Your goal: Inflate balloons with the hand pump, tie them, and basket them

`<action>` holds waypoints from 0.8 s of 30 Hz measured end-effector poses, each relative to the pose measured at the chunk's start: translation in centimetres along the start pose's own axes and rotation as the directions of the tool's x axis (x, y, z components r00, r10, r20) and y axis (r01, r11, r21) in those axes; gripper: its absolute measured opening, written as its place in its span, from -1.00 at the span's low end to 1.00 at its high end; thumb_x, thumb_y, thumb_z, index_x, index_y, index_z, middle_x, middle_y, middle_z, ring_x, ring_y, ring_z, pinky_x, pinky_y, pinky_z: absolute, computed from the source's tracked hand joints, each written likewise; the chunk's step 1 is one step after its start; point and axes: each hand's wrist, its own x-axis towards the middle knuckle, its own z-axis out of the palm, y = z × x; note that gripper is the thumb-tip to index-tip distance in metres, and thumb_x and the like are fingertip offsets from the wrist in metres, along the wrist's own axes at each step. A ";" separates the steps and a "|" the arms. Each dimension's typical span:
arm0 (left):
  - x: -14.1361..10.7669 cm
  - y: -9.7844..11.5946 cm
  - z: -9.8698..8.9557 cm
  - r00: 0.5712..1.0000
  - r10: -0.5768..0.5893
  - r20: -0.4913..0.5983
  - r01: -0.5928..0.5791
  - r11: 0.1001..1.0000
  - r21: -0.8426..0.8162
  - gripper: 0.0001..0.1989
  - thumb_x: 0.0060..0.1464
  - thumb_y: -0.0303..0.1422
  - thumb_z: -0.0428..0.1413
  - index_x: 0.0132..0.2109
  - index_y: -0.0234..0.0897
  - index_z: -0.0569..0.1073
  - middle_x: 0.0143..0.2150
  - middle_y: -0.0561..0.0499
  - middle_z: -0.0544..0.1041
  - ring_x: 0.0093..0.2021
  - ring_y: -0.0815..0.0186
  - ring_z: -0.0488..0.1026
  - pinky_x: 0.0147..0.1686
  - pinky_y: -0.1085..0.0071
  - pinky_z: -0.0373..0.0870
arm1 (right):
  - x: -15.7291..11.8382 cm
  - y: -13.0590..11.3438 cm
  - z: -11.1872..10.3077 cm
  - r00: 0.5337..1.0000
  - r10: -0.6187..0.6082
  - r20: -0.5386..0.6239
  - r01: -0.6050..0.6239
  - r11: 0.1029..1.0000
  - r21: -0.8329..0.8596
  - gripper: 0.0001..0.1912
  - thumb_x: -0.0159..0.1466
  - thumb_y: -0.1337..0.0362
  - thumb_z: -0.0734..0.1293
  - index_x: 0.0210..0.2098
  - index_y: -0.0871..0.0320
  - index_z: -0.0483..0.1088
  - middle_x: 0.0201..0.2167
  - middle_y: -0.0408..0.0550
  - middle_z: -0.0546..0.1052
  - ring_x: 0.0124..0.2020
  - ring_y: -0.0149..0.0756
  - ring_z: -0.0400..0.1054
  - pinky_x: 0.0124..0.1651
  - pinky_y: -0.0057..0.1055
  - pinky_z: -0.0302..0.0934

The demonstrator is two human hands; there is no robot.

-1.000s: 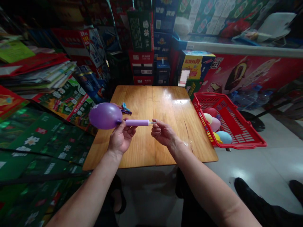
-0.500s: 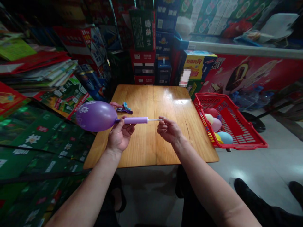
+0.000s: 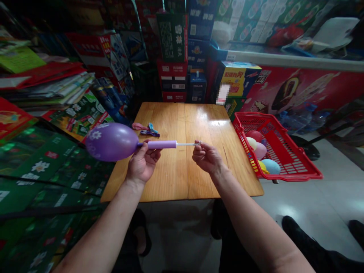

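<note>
Nearest, two bare forearms reach over a square, varnished light-wood tabletop (image 3: pixel 170 182), and the hands work apart from each other. The left hand (image 3: pixel 143 163) is clamped with thumb and fingers around the front end of a slim lilac plastic hand pump (image 3: pixel 162 144), where the neck of an inflated, glossy purple balloon (image 3: pixel 112 141) meets it; this grip probably keeps the neck from slipping off the nozzle. The right hand (image 3: pixel 208 156) pinches the handle at the end of the pump's thin pale rod (image 3: pixel 186 144), which stands well out of the barrel. Held level, barrel and rod form one line, presumably so the stroke runs straight. The balloon sits beyond the table's left edge, perhaps to give it room, and shows white flower prints.

Just behind the pump lie limp pink, blue and dark purple rubber balloons (image 3: pixel 149 133), seemingly kept within reach. At the right, a red plastic openwork basket (image 3: pixel 280 136) holds small inflated balloons (image 3: pixel 270 167) in blue, yellow, pink, white and red.

Green cardboard cartons with white flower emblems (image 3: pixel 40 167) fill the left. Farther back, an upright green carton (image 3: pixel 172 38) bears white Chinese characters, the top one apparently 雪. The lettering on a yellow-and-blue carton (image 3: pixel 234 81) is too small to read surely, and a pale patch before it is pixelated. A red freezer front (image 3: pixel 318 102) pictures a chocolate-coated ice cream.
</note>
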 end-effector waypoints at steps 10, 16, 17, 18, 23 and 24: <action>-0.2 -0.9 -0.2 0.995 -0.090 0.046 0.088 0.995 0.037 -0.74 0.13 -0.31 0.27 -0.02 -0.21 0.55 -0.13 -0.10 0.62 -0.17 0.19 0.60 -0.22 0.33 0.53 | 0.4 1.7 -0.2 0.993 0.111 0.033 -0.110 0.994 -0.008 -0.88 0.31 0.45 0.31 -0.14 0.21 0.38 -0.51 -0.20 0.44 -0.63 -0.58 0.13 -0.55 -0.67 0.13; 0.0 -0.3 -0.4 0.999 -0.026 0.039 0.025 0.999 0.025 -0.74 0.13 -0.31 0.26 -0.01 -0.17 0.54 -0.11 -0.08 0.62 -0.15 0.19 0.60 -0.24 0.35 0.52 | 0.6 1.5 -0.4 0.998 0.045 0.050 -0.046 0.999 0.025 -0.91 0.33 0.44 0.29 -0.16 0.21 0.38 -0.52 -0.21 0.42 -0.62 -0.57 0.14 -0.54 -0.65 0.16; -0.2 -0.5 -0.3 0.998 -0.046 0.053 0.044 0.998 0.037 -0.73 0.14 -0.31 0.26 0.00 -0.17 0.54 -0.07 -0.10 0.62 -0.14 0.18 0.60 -0.24 0.35 0.52 | 0.7 2.1 -0.5 0.996 0.070 0.047 -0.071 0.997 0.021 -0.89 0.32 0.43 0.31 -0.15 0.19 0.38 -0.50 -0.20 0.43 -0.61 -0.56 0.16 -0.53 -0.65 0.17; -0.3 -0.7 -0.3 0.996 -0.068 0.063 0.065 0.997 0.049 -0.73 0.13 -0.31 0.26 0.00 -0.17 0.54 -0.04 -0.12 0.61 -0.13 0.18 0.60 -0.23 0.34 0.52 | 0.8 2.5 -0.5 0.995 0.095 0.045 -0.095 0.995 0.016 -0.88 0.31 0.42 0.33 -0.15 0.19 0.38 -0.48 -0.19 0.44 -0.60 -0.56 0.17 -0.53 -0.65 0.18; -0.1 -0.3 -0.5 0.997 -0.060 0.041 0.058 0.997 0.052 -0.75 0.13 -0.32 0.26 -0.03 -0.22 0.55 -0.12 -0.11 0.62 -0.18 0.19 0.60 -0.23 0.33 0.53 | 0.9 2.1 -0.3 0.995 0.088 0.046 -0.086 0.996 -0.031 -0.88 0.30 0.44 0.32 -0.16 0.23 0.39 -0.52 -0.19 0.42 -0.63 -0.57 0.11 -0.58 -0.67 0.11; 0.1 -0.1 -0.5 0.999 -0.038 0.032 0.036 0.998 0.044 -0.76 0.14 -0.31 0.25 -0.04 -0.22 0.55 -0.15 -0.10 0.62 -0.19 0.20 0.60 -0.25 0.34 0.53 | 0.9 1.7 -0.2 0.998 0.059 0.039 -0.057 0.998 -0.038 -0.90 0.31 0.44 0.31 -0.17 0.23 0.40 -0.53 -0.20 0.40 -0.64 -0.57 0.10 -0.58 -0.66 0.10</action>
